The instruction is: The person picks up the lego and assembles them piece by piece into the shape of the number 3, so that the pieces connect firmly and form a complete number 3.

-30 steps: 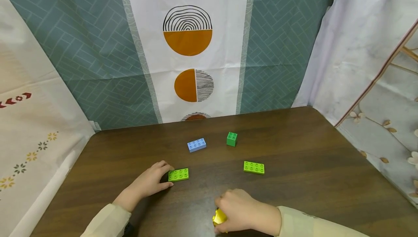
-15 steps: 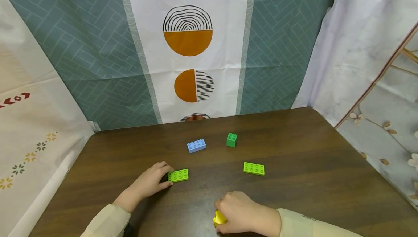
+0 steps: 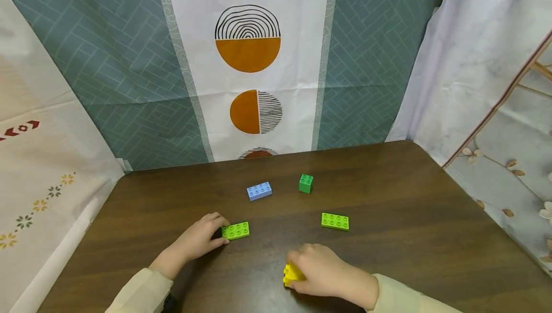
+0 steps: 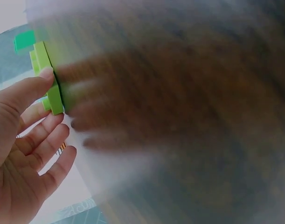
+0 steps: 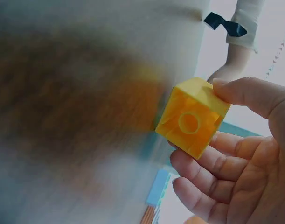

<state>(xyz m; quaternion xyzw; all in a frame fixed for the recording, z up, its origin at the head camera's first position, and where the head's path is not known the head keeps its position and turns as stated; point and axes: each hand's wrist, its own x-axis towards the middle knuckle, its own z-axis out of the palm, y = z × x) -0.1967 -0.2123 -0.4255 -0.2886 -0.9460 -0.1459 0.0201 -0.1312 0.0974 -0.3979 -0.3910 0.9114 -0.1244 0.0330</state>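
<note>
My left hand point(image 3: 194, 241) pinches the left end of a thin lime green brick point(image 3: 237, 230) lying on the table. In the left wrist view, the thumb is on one side of that brick point(image 4: 56, 97) and the other fingers are behind and below it. Nearer the front, my right hand point(image 3: 323, 272) grips a yellow brick point(image 3: 293, 275) between thumb and fingers, its studs facing left. From the right wrist, the hollow underside of the yellow brick point(image 5: 189, 122) shows a round tube inside. Part of it is covered by the right hand in the head view.
On the brown table point(image 3: 388, 198) lie a second lime green brick point(image 3: 335, 221) to the right, a light blue brick point(image 3: 259, 191) farther back, and a small dark green brick point(image 3: 305, 183) beside it. Patterned cloth point(image 3: 366, 63) hangs behind the table's far edge.
My right hand has moved slightly away from the table's front with the yellow brick, and more of the brick shows now. The left hand and the other bricks have stayed put.
</note>
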